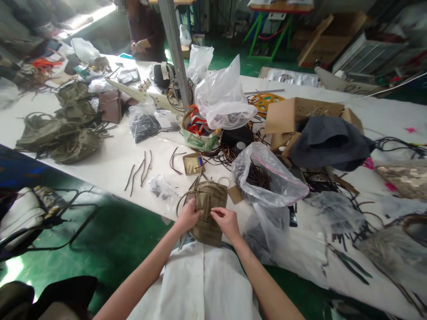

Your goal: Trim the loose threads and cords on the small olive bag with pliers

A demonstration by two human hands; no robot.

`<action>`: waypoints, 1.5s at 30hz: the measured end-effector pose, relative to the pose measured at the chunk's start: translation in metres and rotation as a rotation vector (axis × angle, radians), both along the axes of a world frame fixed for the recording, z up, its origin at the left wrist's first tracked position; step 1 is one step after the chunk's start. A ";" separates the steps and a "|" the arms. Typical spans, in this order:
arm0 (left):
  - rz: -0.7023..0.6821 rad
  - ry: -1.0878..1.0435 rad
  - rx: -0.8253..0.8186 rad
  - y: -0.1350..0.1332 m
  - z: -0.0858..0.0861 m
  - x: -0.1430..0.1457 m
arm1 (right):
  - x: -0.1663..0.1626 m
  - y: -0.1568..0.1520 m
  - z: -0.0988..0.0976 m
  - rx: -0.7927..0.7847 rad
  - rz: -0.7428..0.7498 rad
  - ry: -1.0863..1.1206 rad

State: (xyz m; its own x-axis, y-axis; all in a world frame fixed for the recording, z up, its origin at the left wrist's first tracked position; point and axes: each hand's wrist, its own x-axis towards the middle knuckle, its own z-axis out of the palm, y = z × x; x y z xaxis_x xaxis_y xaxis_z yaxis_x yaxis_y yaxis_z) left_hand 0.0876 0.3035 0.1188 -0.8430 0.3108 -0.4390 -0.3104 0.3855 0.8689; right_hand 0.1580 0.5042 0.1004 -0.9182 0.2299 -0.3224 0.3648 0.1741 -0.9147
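A small olive-green pouch bag (207, 209) with a zipper lies at the near edge of the white table (110, 162), partly over my lap. My left hand (187, 216) grips its left side. My right hand (226, 221) pinches something small at the zipper in the middle of the bag; what it pinches is too small to tell. A thin strap loops out from the bag's upper left.
Clear plastic bags (271, 175) of dark cords sit right of the bag. A pile of olive bags (66, 126) lies far left. Cardboard boxes (293, 115), a grey cloth (328, 142), loose leather strips (138, 171) and a metal post (175, 53) crowd the table. Another person (143, 31) sits across.
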 end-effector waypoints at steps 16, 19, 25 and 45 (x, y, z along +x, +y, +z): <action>0.001 -0.208 0.132 0.023 0.001 -0.022 | -0.031 0.027 0.014 0.298 0.270 0.158; -0.008 -0.246 0.151 0.025 -0.001 -0.023 | -0.036 0.029 0.016 0.312 0.300 0.155; 0.035 -0.291 0.137 0.023 -0.003 -0.015 | -0.032 0.031 0.026 0.282 0.443 0.216; 0.094 -0.591 0.234 0.023 0.003 -0.022 | -0.066 0.045 0.014 0.321 0.351 0.235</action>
State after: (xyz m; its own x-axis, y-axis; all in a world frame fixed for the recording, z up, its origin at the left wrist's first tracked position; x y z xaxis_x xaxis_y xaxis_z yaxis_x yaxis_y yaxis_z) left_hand 0.0659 0.3269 0.1217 -0.5081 0.3910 -0.7675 -0.7859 0.1543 0.5988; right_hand 0.0922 0.5492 0.1142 -0.9967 -0.0506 -0.0630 0.0264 0.5335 -0.8454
